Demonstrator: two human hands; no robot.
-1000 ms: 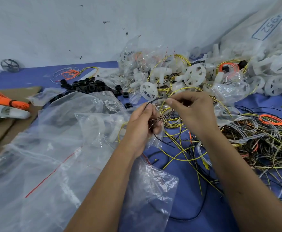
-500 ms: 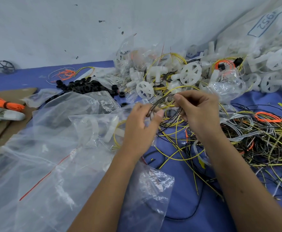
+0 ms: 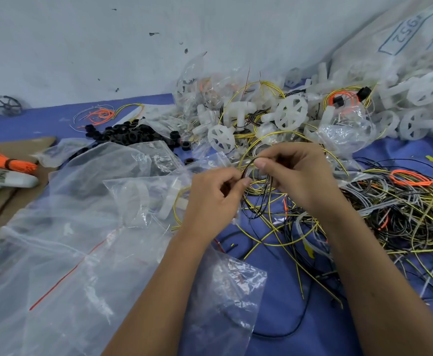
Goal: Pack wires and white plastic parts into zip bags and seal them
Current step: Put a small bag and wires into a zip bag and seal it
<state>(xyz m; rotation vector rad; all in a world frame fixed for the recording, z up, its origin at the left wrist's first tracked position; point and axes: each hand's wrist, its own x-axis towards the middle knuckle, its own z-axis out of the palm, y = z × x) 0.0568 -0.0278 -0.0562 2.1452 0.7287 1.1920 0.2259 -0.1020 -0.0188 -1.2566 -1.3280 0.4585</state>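
Note:
My left hand (image 3: 214, 194) and my right hand (image 3: 297, 176) meet at the centre, both pinching a small coil of thin black wires (image 3: 257, 190) held above the blue table (image 3: 274, 304). The wire ends hang down below the hands. A clear zip bag (image 3: 148, 201) with white plastic parts and a yellow wire inside lies just left of my left hand. Loose white plastic wheels (image 3: 221, 138) sit behind the hands. A tangle of yellow, black and grey wires (image 3: 390, 217) spreads to the right.
Several empty zip bags (image 3: 63, 253) cover the left and front. Black rings (image 3: 130, 132) lie heaped at the back left, an orange wire bundle (image 3: 7, 161) on cardboard at far left. A large sack of white parts (image 3: 403, 62) fills the back right, against the wall.
The hands have drawn closer together, looping the black wires into a tighter coil. The view has shifted slightly right.

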